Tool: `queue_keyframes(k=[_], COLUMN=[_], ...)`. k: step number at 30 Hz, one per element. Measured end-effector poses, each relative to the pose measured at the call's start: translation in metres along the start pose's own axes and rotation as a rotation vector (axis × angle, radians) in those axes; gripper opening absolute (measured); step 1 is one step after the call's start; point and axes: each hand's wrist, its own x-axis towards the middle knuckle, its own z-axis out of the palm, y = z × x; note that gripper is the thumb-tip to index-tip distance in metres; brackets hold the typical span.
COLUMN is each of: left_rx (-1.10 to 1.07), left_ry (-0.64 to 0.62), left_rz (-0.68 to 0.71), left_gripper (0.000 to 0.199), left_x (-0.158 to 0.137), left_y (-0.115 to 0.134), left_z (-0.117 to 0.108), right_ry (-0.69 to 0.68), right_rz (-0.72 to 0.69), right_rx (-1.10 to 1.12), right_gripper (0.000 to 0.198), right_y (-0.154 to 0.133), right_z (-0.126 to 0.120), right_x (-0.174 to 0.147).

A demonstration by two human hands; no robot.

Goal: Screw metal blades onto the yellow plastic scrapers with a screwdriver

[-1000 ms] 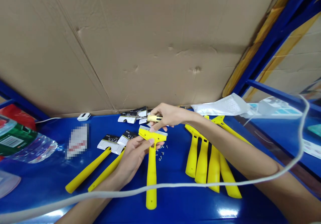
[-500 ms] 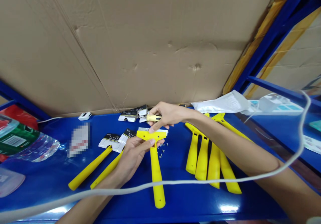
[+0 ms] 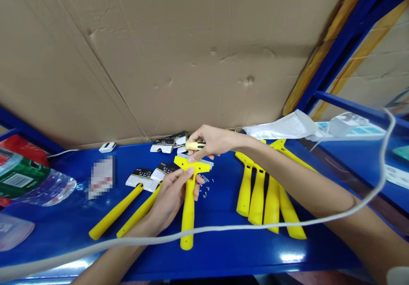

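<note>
- Brown cardboard (image 3: 191, 42) stood behind the blue table (image 3: 223, 255), its upper edge out of view.
- Near the table's middle, the left hand (image 3: 169, 197) had closed on the neck of a yellow scraper (image 3: 188, 217), thumb in front and fingertips showing beyond; how they pressed behind it could not be seen.
- That scraper's head pointed away from the person, its handle toward them, and the blade (image 3: 209, 162) along the far edge was partly covered by the right thumb.
- Curled fingers of the right hand (image 3: 214, 142) gripped a pale yellow tool handle (image 3: 193, 145); its rear lay hidden in the palm, and its other end was hard to make out against the black-and-white cards (image 3: 163, 144).
- Small metal screws (image 3: 206, 187) lay just right of the left fingertips, too tiny to count.
- Several more yellow scrapers (image 3: 255, 200) lay to the right, some heads hidden under the right forearm.
- On the left, a yellow handle (image 3: 116, 210) lay in plain sight, while the left hand and forearm covered part of its neighbour (image 3: 140, 212).
- A pale cable (image 3: 230, 228) crossed before both forearms, and a bottle (image 3: 32, 182) was cut off at the left edge.
- Pixelation blurred a whitish item (image 3: 101, 177) beyond recognition.
</note>
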Motion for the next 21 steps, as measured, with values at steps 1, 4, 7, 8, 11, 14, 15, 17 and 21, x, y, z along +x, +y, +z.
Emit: queue_keyframes(k=[1,4,7,8,11,14,15,17,21], left_rx=[0.005,0.016,0.045,0.058,0.114,0.173,0.186,0.197,0.172], left_ry=[0.001,0.004,0.001,-0.001,-0.017,-0.032,-0.031,-0.024,-0.023], left_rz=[0.012,0.035,0.048,0.052,0.056,0.061,0.060,0.060,0.051], left_gripper=[0.035,0.034,0.034,0.034,0.037,0.040,0.041,0.041,0.041], left_x=[0.0003,0.0021,0.0031,0.0029,0.0008,-0.0016,-0.0020,-0.0022,-0.0013], left_y=[-0.0011,-0.0045,-0.0055,-0.0049,-0.0014,0.0016,0.0020,0.0017,-0.0010], left_z=[-0.0014,-0.0051,-0.0061,-0.0059,-0.0040,-0.0026,-0.0026,-0.0030,-0.0044], right_ry=[-0.003,-0.010,-0.023,-0.026,-0.023,-0.029,-0.034,-0.044,-0.060], right_rz=[0.002,-0.016,-0.035,-0.037,-0.043,-0.056,-0.059,-0.056,-0.059], right_rx=[0.003,0.018,0.014,0.010,0.010,0.015,0.016,0.017,0.012], right_gripper=[0.032,0.033,0.034,0.034,0.034,0.034,0.035,0.035,0.037], right_y=[0.0007,0.0022,0.0017,0.0013,0.0005,0.0007,0.0008,0.0008,0.0016], right_z=[-0.0002,-0.0013,-0.0025,-0.0028,-0.0033,-0.0031,-0.0028,-0.0024,-0.0027], right_x=[0.0000,0.0002,0.0000,-0.0003,-0.0012,-0.0014,-0.0013,-0.0010,-0.0006])
